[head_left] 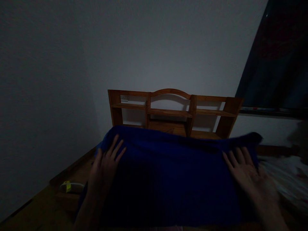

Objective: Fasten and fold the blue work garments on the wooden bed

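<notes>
While the room is dim, a dark blue cloth (173,179) shows plainly, spread wide across the near middle of the scene and draped over something beneath it, so that its far edge forms a raised ridge. The left hand (106,168) lies flat on the cloth near its far left corner, fingers straight and slightly spread, gripping nothing. The right hand (247,175), somewhat blurred, rests palm down near the far right end, fingers likewise extended and closed on nothing.

Just beyond the cloth's far edge stands a wooden desktop shelf (170,112) with an arched middle section, set against a pale wall (156,48). Left of the cloth, on a wooden surface (36,211), lies a small pale object with a yellow patch (71,186). To the right lies pale patterned fabric (286,179), and above it a dark panel (276,64).
</notes>
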`<action>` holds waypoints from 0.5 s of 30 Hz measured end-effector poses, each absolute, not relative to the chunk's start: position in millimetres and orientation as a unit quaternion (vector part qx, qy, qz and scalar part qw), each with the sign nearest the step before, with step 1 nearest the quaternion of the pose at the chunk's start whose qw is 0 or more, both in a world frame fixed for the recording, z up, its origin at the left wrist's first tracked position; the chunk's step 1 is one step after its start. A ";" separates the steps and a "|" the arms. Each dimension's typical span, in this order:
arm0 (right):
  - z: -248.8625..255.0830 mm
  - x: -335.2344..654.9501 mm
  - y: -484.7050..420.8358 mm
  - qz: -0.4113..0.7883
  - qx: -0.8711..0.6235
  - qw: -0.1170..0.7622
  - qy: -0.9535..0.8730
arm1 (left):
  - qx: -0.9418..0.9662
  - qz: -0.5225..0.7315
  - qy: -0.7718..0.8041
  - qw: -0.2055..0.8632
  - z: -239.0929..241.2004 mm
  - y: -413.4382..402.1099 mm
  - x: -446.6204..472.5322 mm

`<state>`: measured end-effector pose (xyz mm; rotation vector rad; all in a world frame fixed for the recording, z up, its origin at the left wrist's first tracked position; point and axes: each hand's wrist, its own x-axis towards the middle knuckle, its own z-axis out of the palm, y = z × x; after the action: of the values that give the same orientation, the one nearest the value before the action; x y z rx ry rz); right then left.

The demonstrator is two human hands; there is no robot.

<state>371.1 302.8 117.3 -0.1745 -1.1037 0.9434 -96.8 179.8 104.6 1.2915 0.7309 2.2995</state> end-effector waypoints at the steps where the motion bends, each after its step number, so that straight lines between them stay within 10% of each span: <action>1: 132.0 359.9 309.7 0.447 -0.035 0.736 -0.508 | 0.478 0.824 0.224 0.207 119.7 193.3 -101.4; 7: 168.2 323.0 397.3 0.572 -0.005 0.657 -0.491 | 0.485 0.779 0.186 0.351 167.6 309.0 -153.9; 15: 107.8 320.3 491.2 0.664 -0.148 0.610 -0.406 | 0.367 0.740 0.306 0.473 107.9 380.4 -179.8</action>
<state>320.3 491.2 107.8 -0.3412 -0.9377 1.5335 -179.8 380.4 107.9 0.8971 0.7492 1.8108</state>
